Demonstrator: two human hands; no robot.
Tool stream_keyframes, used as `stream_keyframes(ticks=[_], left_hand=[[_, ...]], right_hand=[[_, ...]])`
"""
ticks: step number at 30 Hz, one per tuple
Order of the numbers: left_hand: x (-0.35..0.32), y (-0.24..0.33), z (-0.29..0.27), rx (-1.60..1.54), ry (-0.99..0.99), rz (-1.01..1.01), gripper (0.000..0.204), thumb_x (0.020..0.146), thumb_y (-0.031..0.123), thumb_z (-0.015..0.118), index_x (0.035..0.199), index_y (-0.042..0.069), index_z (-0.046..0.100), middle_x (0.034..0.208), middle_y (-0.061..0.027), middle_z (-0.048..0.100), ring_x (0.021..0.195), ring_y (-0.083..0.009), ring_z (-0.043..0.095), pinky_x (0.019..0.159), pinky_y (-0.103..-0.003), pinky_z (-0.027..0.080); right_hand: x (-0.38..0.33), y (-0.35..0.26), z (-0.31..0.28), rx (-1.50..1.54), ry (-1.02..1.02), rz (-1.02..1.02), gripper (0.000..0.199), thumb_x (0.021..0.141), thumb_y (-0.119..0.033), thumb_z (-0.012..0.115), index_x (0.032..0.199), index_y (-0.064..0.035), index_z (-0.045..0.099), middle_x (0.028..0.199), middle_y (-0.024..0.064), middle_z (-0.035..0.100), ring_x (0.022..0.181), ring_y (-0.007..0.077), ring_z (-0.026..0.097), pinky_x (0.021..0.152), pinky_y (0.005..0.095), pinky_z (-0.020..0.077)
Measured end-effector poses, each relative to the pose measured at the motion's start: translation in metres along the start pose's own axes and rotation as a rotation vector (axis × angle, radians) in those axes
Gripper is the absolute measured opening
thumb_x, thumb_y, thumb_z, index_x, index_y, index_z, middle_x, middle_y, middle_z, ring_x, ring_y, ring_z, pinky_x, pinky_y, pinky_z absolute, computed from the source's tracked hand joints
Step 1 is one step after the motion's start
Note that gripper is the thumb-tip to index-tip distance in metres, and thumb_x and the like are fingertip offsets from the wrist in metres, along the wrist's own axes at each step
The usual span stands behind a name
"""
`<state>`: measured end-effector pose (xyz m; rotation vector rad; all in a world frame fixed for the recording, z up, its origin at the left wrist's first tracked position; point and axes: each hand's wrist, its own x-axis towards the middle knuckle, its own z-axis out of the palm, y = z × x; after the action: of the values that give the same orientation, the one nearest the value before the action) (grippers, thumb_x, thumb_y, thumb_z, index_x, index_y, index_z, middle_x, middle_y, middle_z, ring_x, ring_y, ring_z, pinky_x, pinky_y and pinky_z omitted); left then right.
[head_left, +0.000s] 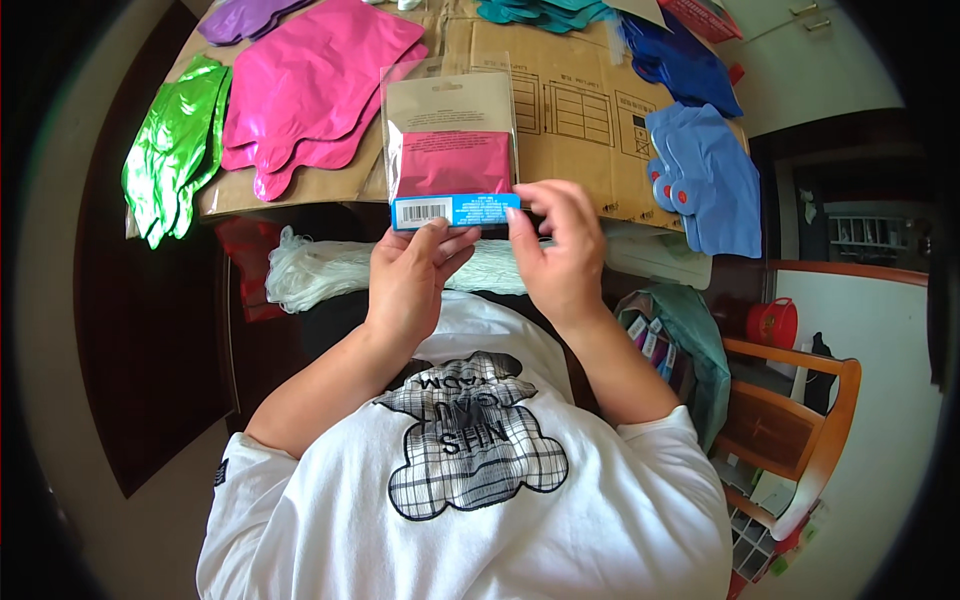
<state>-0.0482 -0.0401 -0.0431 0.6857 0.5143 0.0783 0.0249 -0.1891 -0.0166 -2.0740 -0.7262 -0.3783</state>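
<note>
Upright in front of me at the table's near edge is a clear plastic packet [449, 150] with a hang hole. Inside it are a beige card and folded pink foil, and a blue strip with a barcode runs along its lower end. My left hand [415, 275] grips that lower edge, thumb on the front and fingers behind. At the strip's right end, my right hand [562, 245] pinches the corner with thumb and index finger; its other fingers curl loosely. Flat pink foil balloons [300, 90] lie just left of the packet.
A cardboard sheet [570, 165] covers the table. Around it lie green [175, 150], purple [240, 18], teal [545, 12], dark blue [685, 65] and light blue foil balloons [710, 185]. White string [330, 270] hangs below the edge. A wooden chair [770, 425] and a greenish bag [700, 340] stand right.
</note>
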Motion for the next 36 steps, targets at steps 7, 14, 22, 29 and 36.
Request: stream_keyframes(ticks=[7,14,22,29,36], left_hand=[[-0.014,-0.004,-0.006,0.098,-0.065,-0.026,0.013,0.095,0.007,0.053,0.102,0.001,0.061,0.096,-0.0137,0.069,0.090,-0.0230,0.069,0.089,-0.039,0.054],[-0.014,-0.011,-0.018,0.107,-0.088,-0.008,0.014,0.095,0.008,0.052,0.104,0.000,0.061,0.097,-0.0143,0.069,0.089,-0.0237,0.069,0.088,-0.040,0.055],[-0.016,0.058,-0.003,1.560,-0.251,0.195,0.023,0.085,0.024,0.071,0.076,0.003,0.066,0.066,-0.0097,0.064,0.059,-0.0217,0.063,0.060,-0.031,0.049],[0.014,0.066,0.037,1.802,-0.720,1.091,0.028,0.073,0.005,0.071,0.099,0.002,0.062,0.103,-0.0112,0.061,0.092,-0.0297,0.062,0.078,-0.039,0.052],[0.040,0.062,0.039,2.019,-0.926,1.262,0.025,0.068,0.008,0.066,0.090,0.000,0.060,0.089,-0.0106,0.059,0.083,-0.0270,0.063,0.071,-0.036,0.053]], right_hand=[[-0.032,-0.004,-0.006,0.922,-0.122,0.842,0.038,0.092,-0.011,0.060,0.123,0.0059,0.047,0.091,0.0121,0.065,0.074,0.0150,0.066,0.064,0.0271,0.0562],[-0.054,0.000,0.012,1.304,0.004,1.065,0.013,0.091,-0.007,0.058,0.101,0.0012,0.059,0.086,0.0087,0.066,0.067,0.0149,0.065,0.061,0.0279,0.0559],[-0.044,0.009,0.014,1.138,0.129,0.927,0.014,0.090,-0.009,0.062,0.098,0.0025,0.058,0.076,0.0056,0.062,0.058,0.0122,0.061,0.053,0.0268,0.0524],[-0.039,0.003,0.011,1.121,0.103,0.921,0.021,0.091,-0.010,0.063,0.105,0.0053,0.061,0.077,0.0057,0.063,0.059,0.0112,0.061,0.055,0.0255,0.0543],[-0.035,0.007,0.003,1.092,0.062,0.875,0.022,0.091,-0.009,0.062,0.107,0.0057,0.060,0.080,0.0070,0.065,0.063,0.0120,0.063,0.058,0.0262,0.0550]])
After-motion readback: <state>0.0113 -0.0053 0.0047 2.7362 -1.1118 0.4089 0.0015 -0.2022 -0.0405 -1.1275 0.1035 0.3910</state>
